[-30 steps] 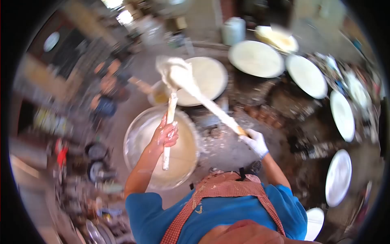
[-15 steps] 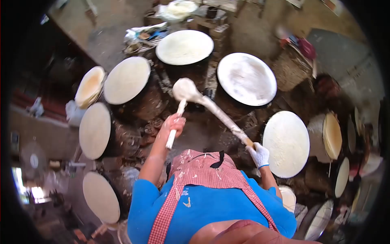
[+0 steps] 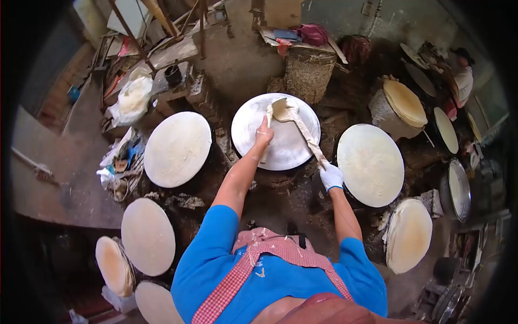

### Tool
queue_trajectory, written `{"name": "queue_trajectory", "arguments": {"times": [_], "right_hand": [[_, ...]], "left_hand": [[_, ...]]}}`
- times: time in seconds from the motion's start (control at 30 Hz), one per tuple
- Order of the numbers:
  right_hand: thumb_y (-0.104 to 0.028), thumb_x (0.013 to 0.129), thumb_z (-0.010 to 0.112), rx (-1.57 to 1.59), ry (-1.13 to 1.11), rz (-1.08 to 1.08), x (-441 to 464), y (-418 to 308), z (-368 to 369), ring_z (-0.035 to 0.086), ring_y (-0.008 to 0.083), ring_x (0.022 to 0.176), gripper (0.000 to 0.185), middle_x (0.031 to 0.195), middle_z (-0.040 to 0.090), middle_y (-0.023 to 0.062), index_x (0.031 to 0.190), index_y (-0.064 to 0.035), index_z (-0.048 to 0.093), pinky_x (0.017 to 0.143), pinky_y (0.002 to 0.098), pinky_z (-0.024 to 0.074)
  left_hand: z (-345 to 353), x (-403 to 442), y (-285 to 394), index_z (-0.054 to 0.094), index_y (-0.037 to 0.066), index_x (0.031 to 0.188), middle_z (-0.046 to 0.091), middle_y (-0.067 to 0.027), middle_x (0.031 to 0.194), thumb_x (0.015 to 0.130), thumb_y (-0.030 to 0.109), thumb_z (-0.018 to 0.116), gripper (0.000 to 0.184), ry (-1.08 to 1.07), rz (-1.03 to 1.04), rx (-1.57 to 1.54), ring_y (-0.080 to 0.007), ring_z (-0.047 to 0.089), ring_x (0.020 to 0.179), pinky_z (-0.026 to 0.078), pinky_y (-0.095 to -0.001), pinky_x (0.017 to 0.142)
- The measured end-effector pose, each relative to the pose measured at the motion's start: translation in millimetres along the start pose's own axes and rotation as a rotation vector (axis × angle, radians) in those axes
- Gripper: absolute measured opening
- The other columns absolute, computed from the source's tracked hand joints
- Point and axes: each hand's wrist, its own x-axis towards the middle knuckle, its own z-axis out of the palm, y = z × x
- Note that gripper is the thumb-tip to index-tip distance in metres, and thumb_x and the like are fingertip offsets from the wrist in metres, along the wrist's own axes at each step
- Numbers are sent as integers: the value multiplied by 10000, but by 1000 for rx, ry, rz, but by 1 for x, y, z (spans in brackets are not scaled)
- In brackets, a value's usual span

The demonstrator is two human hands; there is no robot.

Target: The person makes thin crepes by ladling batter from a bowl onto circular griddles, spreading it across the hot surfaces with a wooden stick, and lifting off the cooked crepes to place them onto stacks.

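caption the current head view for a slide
Bare left hand with stick, gloved right hand with ladle, over a round pale griddle.

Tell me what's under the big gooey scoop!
Under the scoop is a round pan with a whitish, streaky top. The scoop covers the bit right below it, so I can't tell what's there or whether they touch.

The floor [image 3: 234, 51] is brown and stained, and the central round griddle [image 3: 280, 148] sits above it, its surface filmed with white. Behind, a rough block [image 3: 307, 78] stands on the floor, topped by a board [image 3: 321, 48] with a magenta bag [image 3: 313, 34] and a flat blue item [image 3: 287, 35]. To the right, a grey pedestal [image 3: 382, 114] carries stacked flatbreads [image 3: 404, 101].
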Motion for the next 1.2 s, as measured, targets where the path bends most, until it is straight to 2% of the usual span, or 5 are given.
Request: {"name": "queue_trajectory", "arguments": {"times": [0.13,0.37,0.53,0.67,1.2], "right_hand": [[-80,733,636,1314,56,169,2,5,-17,586,107,736,390,852,654,65,1106,3,560,622,229,464],[-334,800,501,58,-49,128,57,-28,12,593,329,809,320,878,616,185,1074,-199,595,707,408,466],[-159,733,653,1051,39,340,97,-54,97,400,51,396,334,546,468,-34,1054,-73,619,329,219,286],[-386,737,533,306,-79,24,107,-79,26,587,314,894,419,996,612,101,1041,-108,613,787,382,445],[-147,796,569,1290,-167,517,70,-52,37,339,50,326,331,485,422,-55,1123,-95,569,288,185,238]], "left_hand": [[-44,-6,3,238,261,1356,586,-270,875,731,46,376,675,70,310,409,-422,573,821,420,-481,766],[-80,11,36,193,269,1361,585,-235,774,731,53,415,702,257,137,-44,-370,585,639,456,-454,609],[-144,-31,10,441,136,951,310,14,531,811,71,450,155,-406,-342,-1381,-72,275,351,263,-210,296],[-158,-116,18,463,148,981,363,-3,594,845,113,465,141,-660,-568,-2008,-92,382,468,373,-221,402],[-275,-267,112,141,425,1332,480,-125,863,857,142,488,653,-691,782,-1522,-303,587,716,509,-470,683]]}}
